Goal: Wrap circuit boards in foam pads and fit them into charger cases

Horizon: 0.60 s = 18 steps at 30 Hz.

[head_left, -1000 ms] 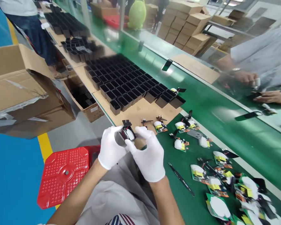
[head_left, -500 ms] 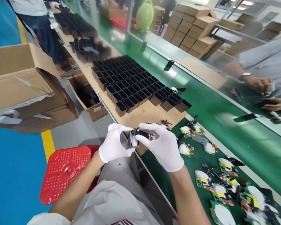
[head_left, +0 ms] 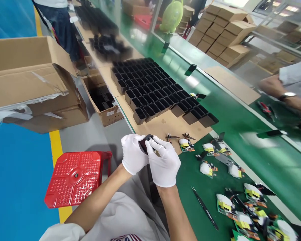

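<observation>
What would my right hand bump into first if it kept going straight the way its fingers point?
Probably the left hand: the right hand points up-left, both pinching the small black part between them.

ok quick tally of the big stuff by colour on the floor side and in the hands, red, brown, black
red stool: 1
brown cardboard boxes beside the bench, the big box and the small open box: 2
black case held between left hand and right hand: 1
total: 4
</observation>
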Each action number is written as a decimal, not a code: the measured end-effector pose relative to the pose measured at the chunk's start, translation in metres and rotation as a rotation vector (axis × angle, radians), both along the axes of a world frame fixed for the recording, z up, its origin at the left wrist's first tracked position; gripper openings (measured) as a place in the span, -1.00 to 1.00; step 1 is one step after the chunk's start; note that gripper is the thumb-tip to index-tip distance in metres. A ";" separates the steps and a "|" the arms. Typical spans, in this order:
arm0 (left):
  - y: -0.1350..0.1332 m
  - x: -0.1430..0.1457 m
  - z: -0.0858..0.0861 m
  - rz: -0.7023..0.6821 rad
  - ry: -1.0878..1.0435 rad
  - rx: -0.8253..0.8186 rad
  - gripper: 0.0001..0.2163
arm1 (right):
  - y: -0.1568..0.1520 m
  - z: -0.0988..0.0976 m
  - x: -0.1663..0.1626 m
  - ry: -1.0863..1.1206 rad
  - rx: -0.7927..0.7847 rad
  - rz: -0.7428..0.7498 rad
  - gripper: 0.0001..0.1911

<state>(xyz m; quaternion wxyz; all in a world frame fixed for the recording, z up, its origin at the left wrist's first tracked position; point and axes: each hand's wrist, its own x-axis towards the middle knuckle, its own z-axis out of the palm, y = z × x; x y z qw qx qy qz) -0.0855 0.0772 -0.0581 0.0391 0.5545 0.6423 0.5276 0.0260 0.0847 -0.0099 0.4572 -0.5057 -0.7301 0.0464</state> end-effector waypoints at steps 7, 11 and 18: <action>0.001 0.000 -0.001 0.008 0.006 -0.018 -0.89 | 0.002 0.000 -0.004 -0.083 0.041 0.006 -0.89; 0.004 0.001 -0.006 0.036 0.020 0.000 -0.89 | -0.001 0.001 -0.011 -0.024 0.010 -0.059 -0.87; 0.006 0.003 -0.008 0.056 0.031 0.062 -0.71 | 0.005 0.013 -0.014 0.098 -0.165 -0.044 -0.87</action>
